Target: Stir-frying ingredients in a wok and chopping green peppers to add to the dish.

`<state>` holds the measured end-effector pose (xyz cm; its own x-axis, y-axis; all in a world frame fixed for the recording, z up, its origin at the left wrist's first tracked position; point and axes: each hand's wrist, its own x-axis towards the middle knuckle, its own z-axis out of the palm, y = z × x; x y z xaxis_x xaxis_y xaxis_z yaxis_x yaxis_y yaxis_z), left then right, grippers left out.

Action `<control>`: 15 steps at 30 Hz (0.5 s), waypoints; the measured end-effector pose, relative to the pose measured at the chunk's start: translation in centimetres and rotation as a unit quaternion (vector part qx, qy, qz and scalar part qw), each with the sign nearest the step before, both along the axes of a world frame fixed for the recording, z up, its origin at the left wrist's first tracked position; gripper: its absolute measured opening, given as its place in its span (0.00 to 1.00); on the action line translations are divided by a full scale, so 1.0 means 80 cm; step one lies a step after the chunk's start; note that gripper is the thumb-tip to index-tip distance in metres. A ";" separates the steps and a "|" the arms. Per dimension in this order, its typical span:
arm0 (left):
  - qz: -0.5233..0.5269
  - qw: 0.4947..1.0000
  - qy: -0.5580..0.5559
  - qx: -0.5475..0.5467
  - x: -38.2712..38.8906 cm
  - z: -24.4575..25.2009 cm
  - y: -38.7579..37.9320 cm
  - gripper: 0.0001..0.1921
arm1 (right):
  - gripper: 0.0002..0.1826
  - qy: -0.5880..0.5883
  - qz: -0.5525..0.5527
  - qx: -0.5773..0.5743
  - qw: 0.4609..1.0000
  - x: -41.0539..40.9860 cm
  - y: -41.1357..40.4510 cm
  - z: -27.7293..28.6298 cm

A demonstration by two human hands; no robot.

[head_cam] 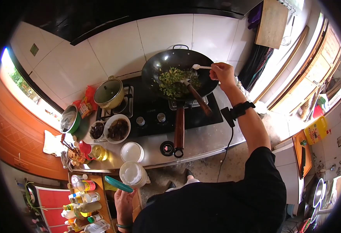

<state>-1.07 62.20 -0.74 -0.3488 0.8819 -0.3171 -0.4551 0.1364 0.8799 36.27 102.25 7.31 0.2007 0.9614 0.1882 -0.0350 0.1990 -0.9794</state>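
Note:
My right hand (223, 73) grips a small white spoon (203, 67) heaped with white granules, above the right side of a black wok (162, 58). Chopped green vegetables (170, 80) lie in the wok. A spatula (198, 99) rests among them, its wooden handle over the near right rim. The wok's long wooden handle (179, 125) points towards me. At the lower left, my left hand (124, 201) holds a teal lid (118, 184) tilted beside a tub of white granules (132, 174). Whether its fingers also touch the tub is hidden.
A lidded pot (109, 91) stands on the left burner. Nearer are a bowl of dark food (118, 128), a smaller bowl (97, 130), a white round container (132, 152) and an oil jug (99, 152). Several bottles (86, 198) crowd the lower left. A cable (228, 148) hangs from my right wrist.

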 end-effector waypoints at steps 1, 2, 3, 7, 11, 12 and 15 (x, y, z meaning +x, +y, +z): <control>-0.005 1.000 0.002 0.000 0.000 0.002 0.000 0.09 | 0.08 0.012 0.004 0.004 1.000 0.000 -0.007 0.004; -0.006 1.000 0.002 0.000 0.001 0.003 0.001 0.09 | 0.08 0.025 0.008 0.009 1.000 -0.001 -0.015 0.009; -0.002 1.000 0.003 -0.001 0.003 0.006 -0.002 0.10 | 0.08 0.025 0.014 0.007 1.000 -0.007 -0.024 0.014; -0.010 1.000 0.019 -0.012 0.003 0.011 -0.005 0.11 | 0.09 0.039 0.092 0.011 0.995 -0.043 -0.083 0.041; -0.045 0.999 -0.009 -0.011 -0.001 0.011 0.006 0.13 | 0.09 -0.023 0.210 -0.020 0.977 -0.098 -0.176 0.062; -0.053 0.998 -0.017 -0.006 -0.005 0.005 0.007 0.13 | 0.08 -0.042 0.241 -0.019 0.970 -0.112 -0.199 0.058; -0.050 0.998 -0.040 0.004 -0.012 -0.014 0.005 0.13 | 0.04 -0.059 0.333 -0.046 0.940 -0.152 -0.261 0.039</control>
<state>-2.00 62.62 -1.88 -0.2323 0.9140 -0.3327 -0.5086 0.1774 0.8425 24.11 81.33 10.43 -0.4690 0.8795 0.0811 -0.0123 0.0854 -0.9963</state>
